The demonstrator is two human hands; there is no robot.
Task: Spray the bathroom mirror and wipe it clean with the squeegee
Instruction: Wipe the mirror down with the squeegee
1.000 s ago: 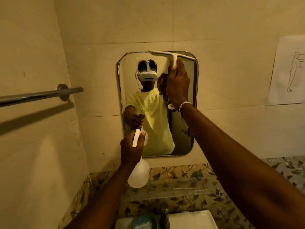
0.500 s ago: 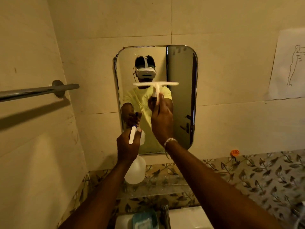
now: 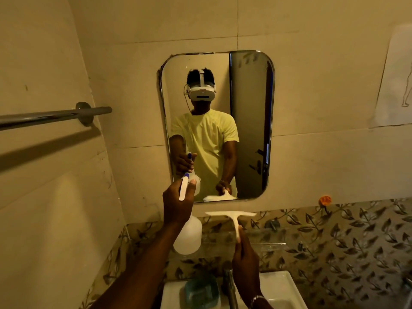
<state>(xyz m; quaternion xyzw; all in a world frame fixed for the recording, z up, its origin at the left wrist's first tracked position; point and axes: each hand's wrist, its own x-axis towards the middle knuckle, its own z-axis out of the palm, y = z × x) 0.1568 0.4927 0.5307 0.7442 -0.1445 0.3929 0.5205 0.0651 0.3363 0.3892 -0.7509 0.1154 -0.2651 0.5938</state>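
The rounded wall mirror (image 3: 249, 121) hangs straight ahead on the beige tiles. My right hand (image 3: 245, 262) grips the handle of a white T-shaped squeegee (image 3: 231, 216), whose blade is level and sits just below the mirror's bottom edge, off the glass. My left hand (image 3: 177, 206) is closed around the head of a white spray bottle (image 3: 188, 238) with a blue nozzle, held in front of the mirror's lower left corner. The bottle's body hangs below my fingers.
A metal towel bar (image 3: 55, 115) juts from the left wall. Below are a white sink (image 3: 278, 288), a tap (image 3: 229, 284) and a teal soap dish (image 3: 201, 291). A glass shelf (image 3: 263, 245) runs under the mirror. A paper drawing (image 3: 394, 81) hangs at right.
My right hand has drawn the squeegee down from the mirror's top right, across its middle, to below the bottom edge. The left hand and bottle have stayed nearly still.
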